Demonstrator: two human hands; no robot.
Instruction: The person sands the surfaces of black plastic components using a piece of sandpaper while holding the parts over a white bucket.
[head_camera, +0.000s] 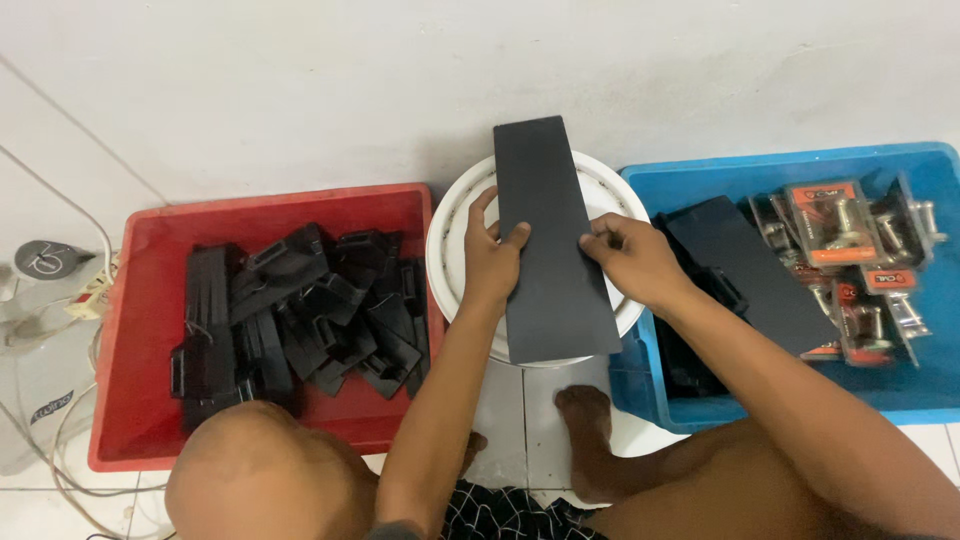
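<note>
Blister packs (838, 225) of metal hardware with orange card labels, heaped at far right corner of blue bin (700, 170). Flat black panel (740, 265) leaning at same bin's left side. Red bin (150, 240) at left, piled with black plastic brackets (300, 300). Long matte black plate (550, 240), plain and rectangular, lying across white bucket (450, 230) between both bins. Left hand (490, 265) clamped on plate's left edge, thumb on top. Right hand (630, 260) pinching right edge, fingers curled together. Bare foot (585, 410) on tiled floor (520, 410) below bucket
</note>
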